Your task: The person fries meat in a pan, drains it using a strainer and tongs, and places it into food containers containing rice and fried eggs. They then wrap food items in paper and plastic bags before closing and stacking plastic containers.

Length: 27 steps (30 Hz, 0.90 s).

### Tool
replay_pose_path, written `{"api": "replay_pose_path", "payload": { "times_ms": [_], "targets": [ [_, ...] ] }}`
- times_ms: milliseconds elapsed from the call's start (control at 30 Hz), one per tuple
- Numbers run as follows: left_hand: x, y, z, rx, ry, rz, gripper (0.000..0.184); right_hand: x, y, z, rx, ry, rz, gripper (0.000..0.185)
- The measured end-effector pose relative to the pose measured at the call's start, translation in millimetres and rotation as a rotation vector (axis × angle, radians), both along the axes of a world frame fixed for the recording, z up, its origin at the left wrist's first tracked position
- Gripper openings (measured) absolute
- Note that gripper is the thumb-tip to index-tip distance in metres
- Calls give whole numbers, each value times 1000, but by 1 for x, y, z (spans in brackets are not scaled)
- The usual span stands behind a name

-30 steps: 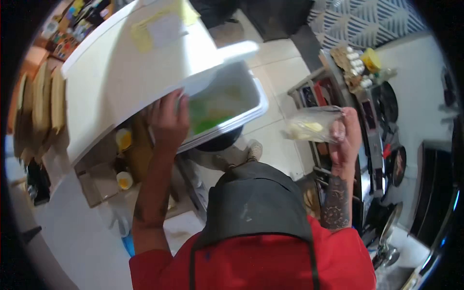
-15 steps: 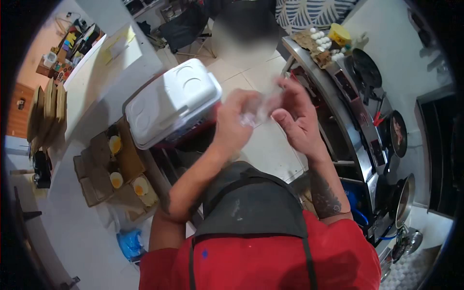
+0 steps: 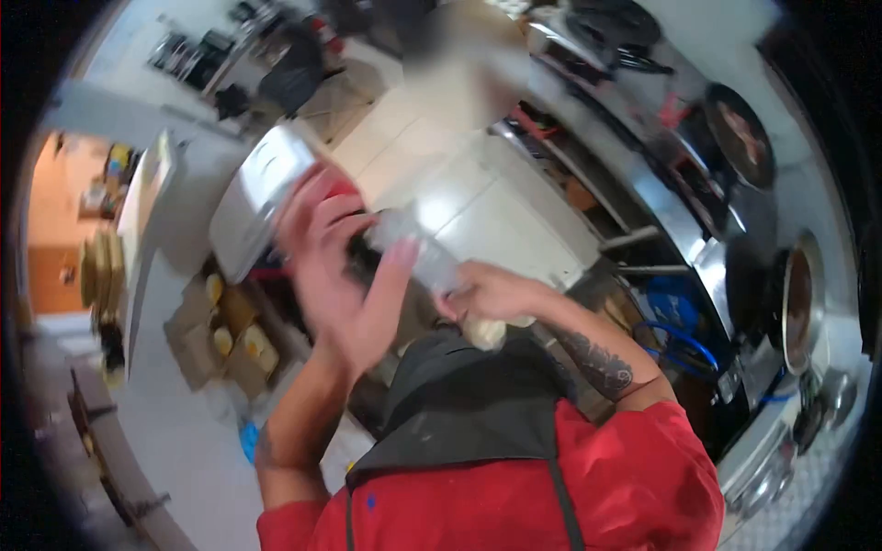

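My right hand (image 3: 482, 292) is closed on a clear plastic bag (image 3: 432, 262) in front of my apron. Pale, yellowish contents (image 3: 485, 332) hang below that hand, in the bag's lower end. My left hand (image 3: 344, 266) is raised to the left of the bag, blurred by motion, with its fingers spread. Its thumb is near the top of the bag, and I cannot make out whether they touch. Behind my left hand is the white lid of a cooler (image 3: 262, 188), closed and partly hidden.
At the left are cardboard boxes (image 3: 197, 335) with several egg-like items, and a white counter (image 3: 175, 441). Pans (image 3: 740, 138) sit on the stove at the right. A blue hose (image 3: 684, 344) hangs below it. Upright brown cardboard pieces (image 3: 101, 266) stand far left.
The cooler, open at first, is now closed. My left hand has left it and come to the bag, now moving apart with fingers spread. The bag has come down closer to my apron.
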<state>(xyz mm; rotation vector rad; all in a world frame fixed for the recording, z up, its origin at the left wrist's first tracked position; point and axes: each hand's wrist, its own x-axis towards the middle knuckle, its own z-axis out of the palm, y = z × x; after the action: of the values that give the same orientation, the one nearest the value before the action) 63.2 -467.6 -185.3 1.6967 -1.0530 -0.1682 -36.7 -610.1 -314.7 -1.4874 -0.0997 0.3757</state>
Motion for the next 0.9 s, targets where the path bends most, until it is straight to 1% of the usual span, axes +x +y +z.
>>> {"api": "replay_pose_path", "payload": {
  "times_ms": [33, 67, 100, 133, 167, 233, 267, 300, 400, 433, 467, 533, 633, 667, 733, 767, 800, 867, 900],
  "targets": [
    [-11, 5, 8, 12, -146, -119, 66, -13, 0, -3, -35, 33, 26, 12],
    [-23, 4, 17, 164, -383, -346, 68, -23, 7, -10, -70, 76, 47, 14],
    [-35, 4, 26, 256, -598, -596, 71, -37, 20, -18, 13, -161, -63, 19],
    [-45, 2, 30, 480, -924, -811, 73, -49, 32, -28, -21, -230, -85, 24],
    [-52, -1, 23, 583, -1024, -816, 69, -62, 44, -37, -57, -297, -111, 29],
    [-45, 4, -1, 857, -886, -862, 62, -74, 40, -20, -208, -145, -45, 36],
    [-40, 6, -9, 1006, -813, -875, 60, -78, 36, 16, -230, -111, -34, 37],
    [-38, 7, -11, 957, -858, -890, 57, -81, 35, 36, -244, -76, -23, 38],
    [-32, 6, -14, 820, -953, -925, 46, -87, 50, 25, -298, -41, -106, 38],
    [-30, 6, -14, 773, -956, -935, 41, -86, 55, 20, -234, -147, -182, 39],
    [-29, 7, -15, 727, -956, -942, 36, -87, 57, 16, -265, -138, -151, 40],
    [-24, 10, -16, 695, -924, -958, 33, -86, 58, 13, -327, -121, -85, 41],
    [-14, 19, -19, 634, -852, -937, 25, -81, 68, -2, -318, -191, -177, 41],
    [-9, 22, -21, 613, -825, -926, 21, -74, 64, -8, -281, -121, -151, 40],
    [5, 31, -35, 712, -848, -690, 16, -52, 42, -25, -197, 25, -95, 38],
    [11, 38, -45, 764, -851, -568, 13, -34, 29, -51, -246, 22, -159, 33],
    [21, 44, -53, 753, -847, -419, 12, -14, 17, -69, -291, 20, -217, 28],
    [40, 55, -72, 737, -664, -267, 16, 20, 6, -36, -409, -31, -389, 21],
    [36, 63, -68, 641, -184, -214, 21, 40, 8, -29, -292, -76, -506, 17]
  ]
}}
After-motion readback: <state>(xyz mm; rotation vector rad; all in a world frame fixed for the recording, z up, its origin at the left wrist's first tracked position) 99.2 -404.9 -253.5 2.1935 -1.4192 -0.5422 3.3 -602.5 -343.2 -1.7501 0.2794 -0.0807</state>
